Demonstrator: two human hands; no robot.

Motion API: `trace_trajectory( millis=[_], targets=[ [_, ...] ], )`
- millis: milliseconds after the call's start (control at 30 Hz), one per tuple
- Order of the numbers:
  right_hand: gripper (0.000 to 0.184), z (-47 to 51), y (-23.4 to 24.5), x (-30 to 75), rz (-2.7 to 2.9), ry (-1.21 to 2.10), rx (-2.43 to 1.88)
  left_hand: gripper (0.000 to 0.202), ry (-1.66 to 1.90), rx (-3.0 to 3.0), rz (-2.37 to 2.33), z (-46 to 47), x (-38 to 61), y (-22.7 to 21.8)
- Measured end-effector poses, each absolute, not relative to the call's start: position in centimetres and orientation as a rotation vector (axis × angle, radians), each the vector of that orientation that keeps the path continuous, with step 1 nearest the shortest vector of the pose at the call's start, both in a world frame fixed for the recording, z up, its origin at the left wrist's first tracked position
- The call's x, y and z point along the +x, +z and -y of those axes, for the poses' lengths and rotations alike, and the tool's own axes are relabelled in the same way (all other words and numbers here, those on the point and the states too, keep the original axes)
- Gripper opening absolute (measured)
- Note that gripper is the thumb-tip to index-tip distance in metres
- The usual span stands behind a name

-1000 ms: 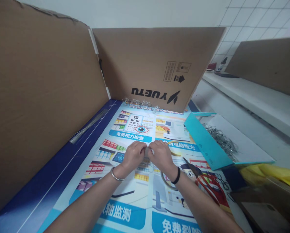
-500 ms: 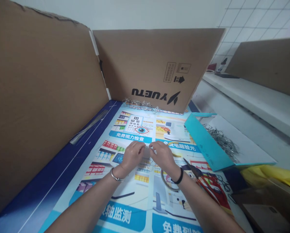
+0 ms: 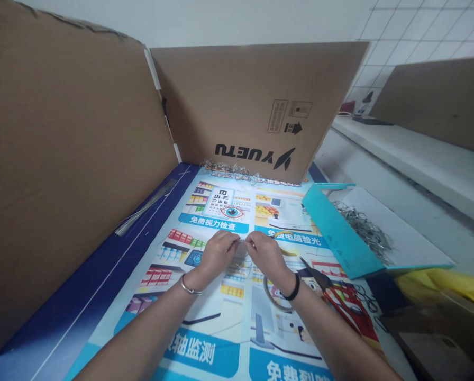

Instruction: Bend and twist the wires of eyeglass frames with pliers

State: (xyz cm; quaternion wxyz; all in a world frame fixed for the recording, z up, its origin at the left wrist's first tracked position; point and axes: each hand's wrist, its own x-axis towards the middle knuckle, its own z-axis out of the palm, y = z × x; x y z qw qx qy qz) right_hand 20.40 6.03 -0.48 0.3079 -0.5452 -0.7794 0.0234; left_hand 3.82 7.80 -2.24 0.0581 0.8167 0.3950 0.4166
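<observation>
My left hand [image 3: 218, 254] and my right hand [image 3: 265, 254] meet over the printed poster [image 3: 221, 317] on the table. Both have their fingers pinched together around a small clear piece [image 3: 242, 244] stretched between them; I cannot make out what it is. A silver bangle circles my left wrist and a black band my right. A roll of clear tape [image 3: 274, 299] lies under my right wrist. Red-handled scissors [image 3: 332, 293] lie just to the right of that forearm.
Cardboard walls stand at the left [image 3: 62, 159] and at the back [image 3: 253, 106]. A teal box lid [image 3: 340, 233] holding a heap of small metal parts [image 3: 362, 227] sits at the right. Yellow plastic [image 3: 451, 291] lies beyond it. Clear strips [image 3: 142, 209] rest by the left wall.
My hands have drawn slightly apart and the clear piece between them now looks thinner and stretched out. Nothing else has moved.
</observation>
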Motion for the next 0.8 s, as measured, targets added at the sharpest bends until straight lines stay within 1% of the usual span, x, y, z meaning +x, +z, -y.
trace_trajectory(
  millis=[267, 433, 667, 800],
  targets=[
    [0.013, -5.99, -0.55, 20.25, 2.088, 0.057, -1.387, 0.012, 1.201, 2.482, -1.224, -7.69, 3.91, -1.88],
    [0.018, -5.77, -0.21, 20.17, 2.149, -0.020, -1.375, 0.016, 1.244, 2.483, -1.207, -7.68, 3.98, -1.83],
    [0.016, -5.71, -0.10, 20.04, 2.161, -0.079, -1.462, 0.016, 1.200, 2.486, -1.270, -7.69, 3.98, -1.86],
    [0.014, -5.77, -0.13, 20.05, 2.182, -0.095, -1.438, 0.016, 1.209, 2.509, -1.253, -7.77, 3.90, -1.95]
  ],
)
